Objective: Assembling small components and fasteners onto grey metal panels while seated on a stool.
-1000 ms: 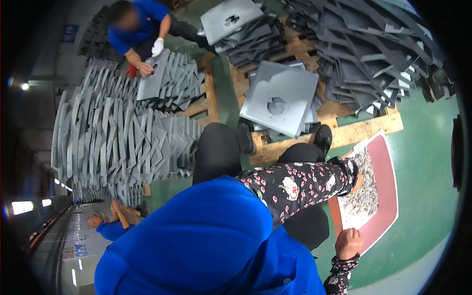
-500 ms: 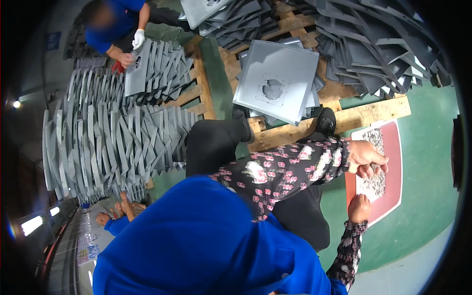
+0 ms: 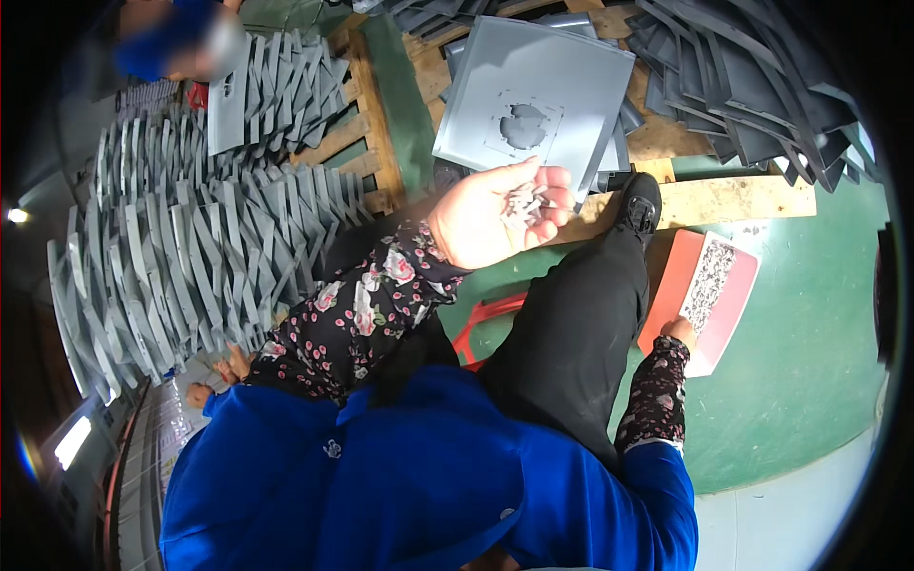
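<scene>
My left hand (image 3: 481, 221) is raised palm up, fingers curled round a small heap of pale little pieces (image 3: 526, 204). It hovers over the near edge of a square grey metal panel (image 3: 466, 105), which has a ragged dark opening in its middle. At the right, my right hand (image 3: 680, 330) is closed at the near rim of a pink and orange box (image 3: 728, 319). More small pale and dark pieces (image 3: 709, 276) lie in a band inside the box. My right fingertips are partly hidden.
Panels lie on a wooden pallet (image 3: 743, 202), with a tall grey stack (image 3: 752, 86) at the far right. Rows of upright panels (image 3: 190, 257) fill the left. A co-worker (image 3: 171, 43) is at the far left. Something red (image 3: 466, 343) shows beside my leg.
My left hand has moved from the box leftward to the panel, now holding small pale pieces. The box has shifted left and turned, with my right hand still at its rim.
</scene>
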